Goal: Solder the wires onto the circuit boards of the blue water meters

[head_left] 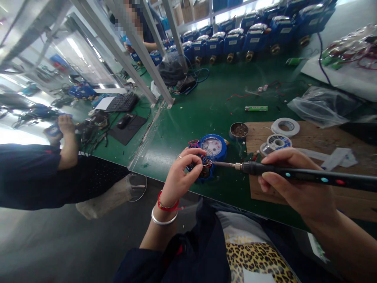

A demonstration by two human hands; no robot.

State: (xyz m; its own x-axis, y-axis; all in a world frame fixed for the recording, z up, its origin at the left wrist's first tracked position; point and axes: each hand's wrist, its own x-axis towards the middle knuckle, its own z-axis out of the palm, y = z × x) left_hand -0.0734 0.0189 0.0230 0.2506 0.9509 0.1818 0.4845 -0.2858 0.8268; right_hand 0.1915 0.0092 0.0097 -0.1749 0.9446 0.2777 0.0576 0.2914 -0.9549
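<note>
Blue meter (213,147) rests on the green surface (182,125), wiring (206,169) exposed. Left hand (181,175) pinches a thin wire (207,164), thumb against finger; right hand (303,198) grips a soldering iron (253,168), tip at the wiring. A slip could burn skin or wiring.

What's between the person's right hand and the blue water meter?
In the head view, the front of the soldering iron held in the right hand bridges that stretch to the blue water meter.
</note>
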